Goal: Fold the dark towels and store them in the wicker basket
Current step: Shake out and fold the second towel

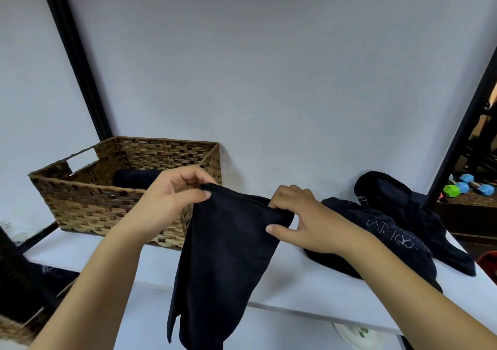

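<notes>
Item: towel (228,255), dark, held up over the front edge of the table (309,290), at about 6 o'clock from picture centre. Its top edge runs between the two hands; the rest hangs down past the table edge, doubled lengthwise, the lower end splitting into two tails.

Left hand (172,196): at 9 o'clock of the towel's top edge. Thumb and curled fingers pinch the upper left corner.

Right hand (304,215): at 3 o'clock of the top edge. Fingers curled over the upper right corner from above, thumb under it, gripping the cloth.

Basket (88,202): brown wicker, rectangular, open-topped, with a handle slot in its left wall. Stands on the table at 9 o'clock of the left hand, just behind it and against the wall (269,67).

Rolled towel (134,179): dark, lying inside the basket along its floor, partly hidden behind the left hand.

Pile of towels (403,228): dark, unfolded, heaped on the table at 3 o'clock of the right hand, touching the right forearm's far side. One piece shows pale printed lettering, too small to read.

Dumbbells (470,187): blue and green, on the floor at far 3 o'clock, beyond a black post.

Second basket (16,328): wicker, partly seen at 8 o'clock, below table level.
</notes>
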Tool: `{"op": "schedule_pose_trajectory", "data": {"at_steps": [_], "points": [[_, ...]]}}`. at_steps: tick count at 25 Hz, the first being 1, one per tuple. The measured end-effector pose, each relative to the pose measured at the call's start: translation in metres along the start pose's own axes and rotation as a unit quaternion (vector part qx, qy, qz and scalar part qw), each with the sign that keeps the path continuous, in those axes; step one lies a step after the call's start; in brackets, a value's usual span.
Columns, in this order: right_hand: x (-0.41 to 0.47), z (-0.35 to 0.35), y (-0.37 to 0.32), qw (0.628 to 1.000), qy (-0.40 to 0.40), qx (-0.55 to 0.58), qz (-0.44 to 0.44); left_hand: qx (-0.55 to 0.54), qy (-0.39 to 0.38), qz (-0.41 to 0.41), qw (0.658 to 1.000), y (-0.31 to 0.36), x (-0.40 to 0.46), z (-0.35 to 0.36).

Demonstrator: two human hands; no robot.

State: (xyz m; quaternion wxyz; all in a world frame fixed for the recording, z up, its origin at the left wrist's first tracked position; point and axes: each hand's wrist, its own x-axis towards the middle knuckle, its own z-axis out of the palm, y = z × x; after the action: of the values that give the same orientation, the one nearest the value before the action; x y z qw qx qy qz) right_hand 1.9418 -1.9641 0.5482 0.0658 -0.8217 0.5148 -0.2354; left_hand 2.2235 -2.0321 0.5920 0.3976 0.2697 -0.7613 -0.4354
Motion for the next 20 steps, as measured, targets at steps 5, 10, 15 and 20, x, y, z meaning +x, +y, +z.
{"op": "schedule_pose_trajectory", "data": {"at_steps": [5,10,15,20], "points": [[-0.001,-0.019,0.007,0.996,0.034,0.059,0.058,0.028,0.123,-0.036,0.991,-0.004,0.005,0.000],[0.014,-0.047,-0.005,0.988,0.114,0.054,0.085,0.085,0.199,-0.077,0.973,0.001,0.032,0.002],[0.029,-0.070,-0.008,0.981,0.149,-0.006,0.124,-0.053,0.194,-0.134,0.970,0.018,0.057,0.012],[0.021,-0.091,-0.009,0.980,0.144,0.036,0.131,-0.084,0.171,-0.116,0.975,0.033,0.056,0.019]]}}
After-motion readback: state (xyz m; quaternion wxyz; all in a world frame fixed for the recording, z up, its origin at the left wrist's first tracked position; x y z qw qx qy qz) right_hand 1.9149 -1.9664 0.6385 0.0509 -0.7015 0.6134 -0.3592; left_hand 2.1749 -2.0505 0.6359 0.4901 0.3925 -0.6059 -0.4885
